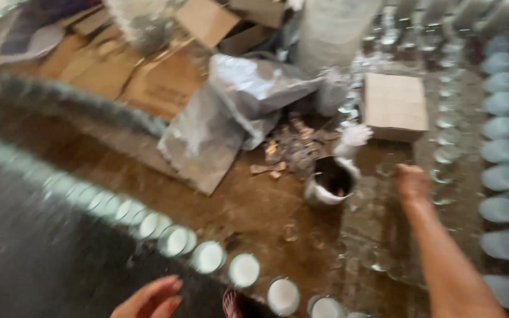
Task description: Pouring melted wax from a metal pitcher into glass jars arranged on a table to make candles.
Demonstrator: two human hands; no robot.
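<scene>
Reach step: right hand [412, 181], fingers curled but grip unclear through blur, extends toward clear glasses [443, 156] on the floor beside the pot [330, 184]; left hand [151, 299] hangs open, empty; next, a firm grasp.

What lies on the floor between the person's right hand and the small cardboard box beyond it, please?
In the head view, only blurred clear glass jars on the brown floor show between the right hand and the cardboard box.
</scene>
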